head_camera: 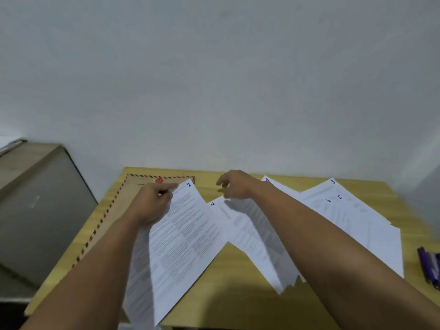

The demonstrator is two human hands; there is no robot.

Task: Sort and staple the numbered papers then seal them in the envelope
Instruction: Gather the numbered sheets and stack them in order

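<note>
So, going across from the left:

cabinet: a grey-brown cabinet (pixel 35 198) stands beside the tabletop (pixel 238 294), against the pale wall (pixel 214 79).

envelope: a brown envelope (pixel 114 210) with a red-and-dark striped border lies flat on the far left of the yellow wood tabletop; a red round seal (pixel 159 180) sits near its far edge.

left hand: the left hand (pixel 152 206) has its fingers (pixel 171 186) curled together and clamped on the far corner of sheet 1, thumb side hidden under the paper.

sheet 1: sheet 1 (pixel 188 239), printed text, marked "1" at the far corner, is tilted up off the tabletop, partly over the envelope's right side. Looks like another sheet behind it, can't be sure.

sheet 2: sheet 2 (pixel 238 220), marked "2", lies just right of sheet 1, partly under the right arm.

right hand: the right hand (pixel 234 184) hovers over the far end of sheet 2, fingers loosely bent and apart, gripping nothing I can see.

other sheets: the loose pile (pixel 357 215) spreads to the right, numbers 3, 5 and 6 readable, overlapping each other.

stapler: a purple thing (pixel 429 265) at the right edge, probably the stapler, too blurry to tell.
</note>
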